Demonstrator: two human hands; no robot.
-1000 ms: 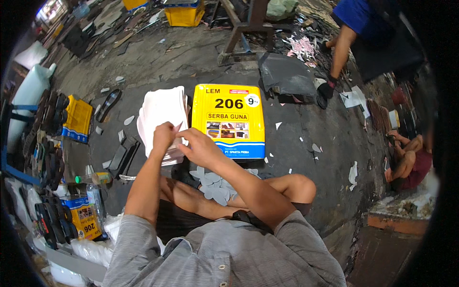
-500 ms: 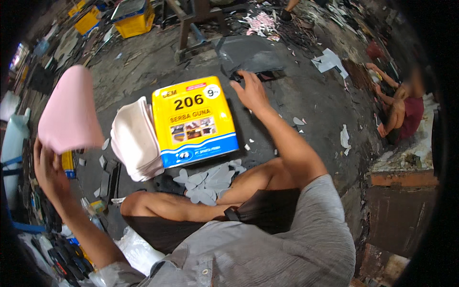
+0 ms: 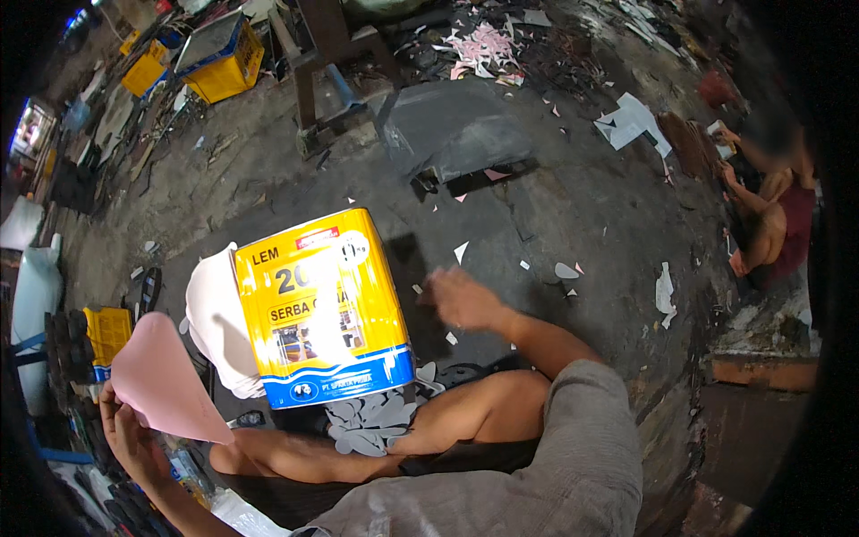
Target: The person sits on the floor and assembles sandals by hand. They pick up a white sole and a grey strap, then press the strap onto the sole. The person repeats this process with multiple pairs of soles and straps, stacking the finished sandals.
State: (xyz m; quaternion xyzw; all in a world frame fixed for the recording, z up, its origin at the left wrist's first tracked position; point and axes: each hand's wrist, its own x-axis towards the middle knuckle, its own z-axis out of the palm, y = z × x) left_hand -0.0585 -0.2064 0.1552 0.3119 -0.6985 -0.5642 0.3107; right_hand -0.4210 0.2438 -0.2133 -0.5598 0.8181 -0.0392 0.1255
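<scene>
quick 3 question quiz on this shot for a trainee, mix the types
1. True or false: the left hand holds a pink sheet.
2. What lies directly against the left side of the yellow tin? A) a stack of white sheets B) a blue crate C) a hammer
3. Fill in: the right hand hovers over the dark ____ to the right of the tin.

Key
1. True: the fingers grip its lower edge, out on the person's left.
2. A: the stack of white sheets rests beside the tin.
3. Floor; the hand is blurred, and whether it holds anything cannot be told.
</scene>
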